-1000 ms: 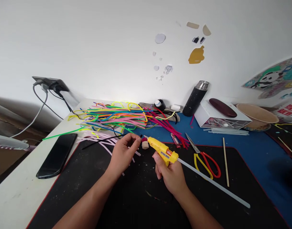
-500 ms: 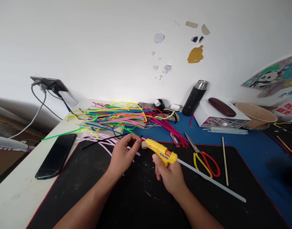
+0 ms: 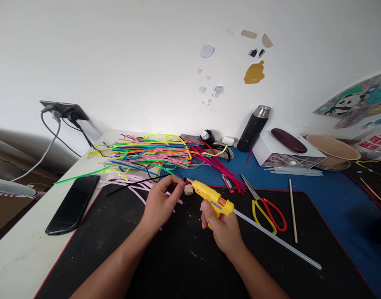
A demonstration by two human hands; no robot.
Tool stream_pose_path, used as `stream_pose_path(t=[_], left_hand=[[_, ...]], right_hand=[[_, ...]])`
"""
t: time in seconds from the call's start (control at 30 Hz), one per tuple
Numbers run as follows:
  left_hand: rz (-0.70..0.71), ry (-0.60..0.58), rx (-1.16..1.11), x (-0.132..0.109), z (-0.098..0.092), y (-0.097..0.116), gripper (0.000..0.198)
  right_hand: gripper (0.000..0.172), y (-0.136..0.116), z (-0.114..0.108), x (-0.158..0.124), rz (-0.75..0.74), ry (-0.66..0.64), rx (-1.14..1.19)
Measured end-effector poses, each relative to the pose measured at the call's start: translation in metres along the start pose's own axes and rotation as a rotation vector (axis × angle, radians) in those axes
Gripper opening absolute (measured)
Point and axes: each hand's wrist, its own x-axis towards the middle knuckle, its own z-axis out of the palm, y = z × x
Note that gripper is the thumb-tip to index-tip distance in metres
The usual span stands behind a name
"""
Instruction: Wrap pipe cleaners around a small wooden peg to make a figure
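My left hand point(image 3: 162, 201) is closed in a pinch on a black pipe cleaner point(image 3: 137, 182). The long end sticks out leftward over the mat, and a small dark tip point(image 3: 185, 180) shows just past my fingertips. My right hand point(image 3: 223, 226) wraps around the handle of a yellow hot glue gun point(image 3: 210, 196), its nozzle pointing left, close to that tip. A long translucent glue stick point(image 3: 277, 238) runs out of the gun's back. Beneath the nozzle lies a small tan cork-like piece point(image 3: 188, 190). Whether fresh glue is on the tip is too small to tell.
Behind my hands lies a heap of coloured pipe cleaners point(image 3: 153, 151). Scissors point(image 3: 265, 207) and a wooden stick point(image 3: 293, 211) lie right on the black mat point(image 3: 109, 257). A phone point(image 3: 73, 204) is left; a black flask point(image 3: 253, 129) and white box point(image 3: 286, 151) stand back right.
The glue gun has shifted slightly right, so its nozzle sits a little farther from my left fingertips and more of the tan piece shows. My left hand has barely moved.
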Motion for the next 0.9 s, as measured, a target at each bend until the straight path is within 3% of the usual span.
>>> stream_pose_path(t=[0.2,0.63,0.9], left_hand=[[-0.006,0.010,-0.012,0.001,0.001,0.003,0.026],[0.022,0.019,0.002,0.000,0.001,0.006,0.028],[0.028,-0.011,0.012,-0.001,0.002,0.004,0.027]], right_hand=[[0.052,-0.002,-0.001,0.001,-0.088,0.037,-0.009],[0.053,0.009,-0.001,0.001,-0.101,0.087,-0.062],[0.057,0.002,-0.002,0.004,-0.082,0.091,-0.109]])
